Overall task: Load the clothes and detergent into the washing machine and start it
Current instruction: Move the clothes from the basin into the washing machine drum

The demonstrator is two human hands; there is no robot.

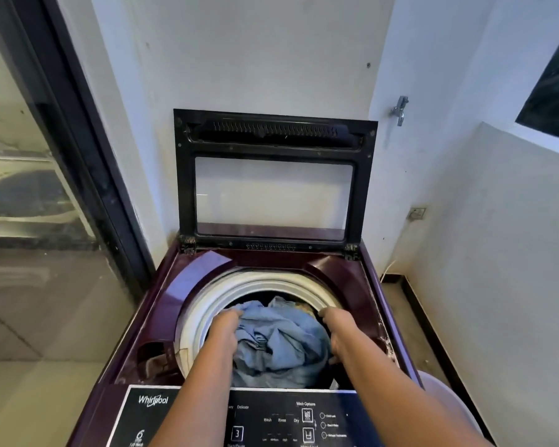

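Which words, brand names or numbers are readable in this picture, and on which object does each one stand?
All stand on the washing machine's control panel.
"Whirlpool": brand, left side.
"Wash Options": heading, right side.
"Delicate": top centre.
"Wash", "Rinse", "Dry": one row.
"3": the display.
"6": lower left; the words under it are blurred.
Labels beside the three round indicators are too small to read.

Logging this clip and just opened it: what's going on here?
A person is loading a top-load washer whose lid stands open against the wall. Both hands are down in the drum: the left hand and right hand press on either side of a bundle of blue clothes. The panel display shows a 3. No detergent is in view.
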